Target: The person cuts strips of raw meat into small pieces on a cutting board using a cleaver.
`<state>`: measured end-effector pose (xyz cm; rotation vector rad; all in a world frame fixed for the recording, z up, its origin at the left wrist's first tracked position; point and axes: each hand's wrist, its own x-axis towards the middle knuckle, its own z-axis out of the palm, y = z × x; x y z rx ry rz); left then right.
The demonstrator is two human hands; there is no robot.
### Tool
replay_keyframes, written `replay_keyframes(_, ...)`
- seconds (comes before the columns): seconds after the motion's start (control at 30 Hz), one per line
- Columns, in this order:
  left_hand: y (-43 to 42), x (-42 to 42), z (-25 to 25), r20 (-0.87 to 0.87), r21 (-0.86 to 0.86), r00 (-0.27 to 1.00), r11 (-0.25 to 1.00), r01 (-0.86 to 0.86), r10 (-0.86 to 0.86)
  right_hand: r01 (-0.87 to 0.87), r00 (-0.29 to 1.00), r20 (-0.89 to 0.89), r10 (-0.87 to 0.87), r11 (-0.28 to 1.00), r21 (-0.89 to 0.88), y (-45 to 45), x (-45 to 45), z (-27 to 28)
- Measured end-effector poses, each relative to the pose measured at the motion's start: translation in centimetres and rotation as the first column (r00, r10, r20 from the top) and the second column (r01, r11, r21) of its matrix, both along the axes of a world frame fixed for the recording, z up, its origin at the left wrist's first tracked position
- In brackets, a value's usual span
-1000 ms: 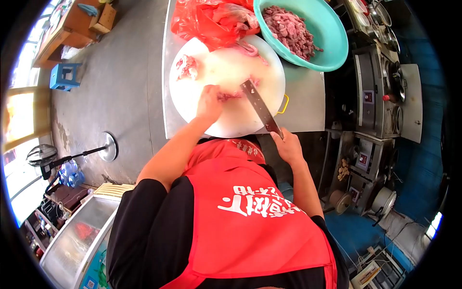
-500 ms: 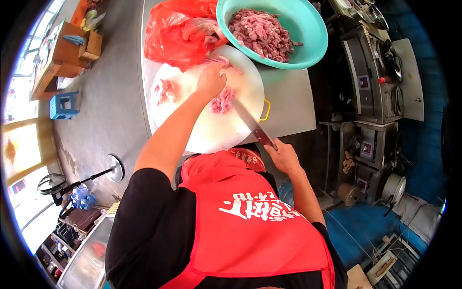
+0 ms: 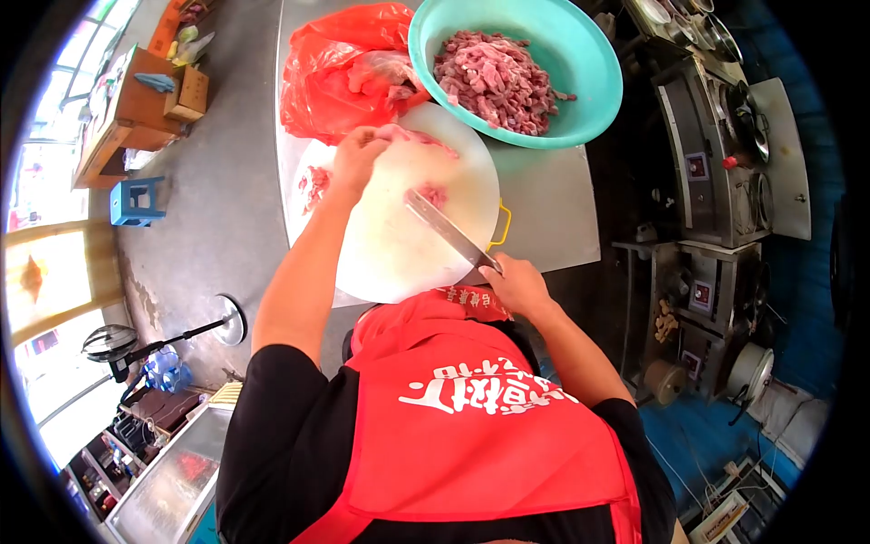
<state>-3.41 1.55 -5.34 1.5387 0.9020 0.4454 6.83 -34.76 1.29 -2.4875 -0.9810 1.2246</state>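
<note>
My right hand [image 3: 521, 285] grips the handle of a kitchen knife [image 3: 446, 224], its broad blade slanting up and left over the round white cutting board [image 3: 399, 258]. Just past the tip lies a small pile of cut meat [image 3: 436, 195]. At the board's far side my left hand [image 3: 359, 158] has its fingers closed at the left end of a strip of raw meat [image 3: 424, 140]; the fingertips are partly hidden. More meat pieces [image 3: 314, 186] rest by the board's left edge.
Beyond the board, a red plastic bag [image 3: 317, 86] holds a larger chunk of meat, beside a turquoise basin [image 3: 589, 82] heaped with cut meat [image 3: 498, 77]. A yellow handle [image 3: 504, 225] juts from the board's right side. Stoves stand right; a blue stool [image 3: 136, 201] and fan [image 3: 113, 344] stand left.
My left hand has moved left and slightly away from the small pile, to the end of the meat strip. The knife tip has shifted left, its blade now lower and flatter across the board.
</note>
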Motion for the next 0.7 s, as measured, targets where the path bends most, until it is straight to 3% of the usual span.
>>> replay_keyframes(0.03,0.0,-1.1,1.1,-0.001,0.002,1.0,1.0,-0.005,0.005,-0.005,1.0,-0.001,0.005,1.0,0.002,-0.1,0.1,-0.2)
replay_keyframes(0.1,-0.2,-3.7,3.5,0.455,-0.235,0.884,0.972,0.003,0.107,0.0,0.999,0.035,-0.001,1.0,0.003,-0.3,0.1,-0.4)
replay_keyframes(0.13,-0.4,-5.2,4.3,0.451,-0.24,0.885,0.971,-0.009,0.119,-0.01,0.999,0.03,0.01,1.0,-0.002,-0.3,-0.1,-0.4)
replay_keyframes(0.2,-1.4,-8.0,5.9,0.425,-0.131,0.854,0.954,-0.269,0.299,0.027,0.999,0.036,-0.028,1.0,0.007,0.0,-0.2,-0.2)
replay_keyframes(0.27,-3.4,-10.0,6.9,0.355,-0.065,0.864,0.932,-0.357,0.356,0.025,0.999,0.036,-0.026,0.999,0.032,0.0,-0.4,-0.9)
replay_keyframes(0.33,-5.7,-11.5,5.7,0.175,0.379,0.937,0.857,-0.348,0.303,0.054,0.998,0.029,-0.056,0.997,0.063,-0.1,-0.7,-1.3)
replay_keyframes(0.37,-7.4,-11.7,5.0,0.164,0.663,0.956,0.69,-0.289,0.243,0.044,0.999,0.026,-0.046,0.997,0.057,-0.3,-0.8,-1.7)
replay_keyframes(0.4,-8.8,-11.5,4.8,0.158,0.78,0.981,0.595,-0.194,0.112,0.059,0.998,0.011,-0.06,0.996,0.07,-0.5,-0.8,-2.4)
replay_keyframes(0.47,-12.1,-13.4,-0.6,-0.32,0.684,0.945,0.672,0.283,-0.073,0.066,0.998,-0.005,-0.066,0.995,0.077,-0.8,-1.1,-2.8)
replay_keyframes(0.5,-13.7,-14.7,-3.6,-0.415,0.691,0.896,0.586,0.423,-0.156,0.085,0.996,-0.004,-0.085,0.989,0.123,-1.0,-1.3,-2.8)
replay_keyframes(0.53,-15.1,-15.3,-3.4,-0.386,0.774,0.918,0.509,0.378,-0.095,0.106,0.994,-0.003,-0.107,0.98,0.168,-1.1,-1.4,-2.8)
replay_keyframes(0.63,-14.3,-16.5,-4.0,-0.334,0.739,0.938,0.592,0.323,-0.095,0.138,0.99,-0.039,-0.134,0.982,0.133,-1.0,-1.4,-1.8)
replay_keyframes(0.7,-13.3,-16.7,-3.7,-0.328,0.779,0.941,0.586,0.221,0.08,0.165,0.983,-0.092,-0.159,0.984,0.068,-1.2,-1.5,-1.8)
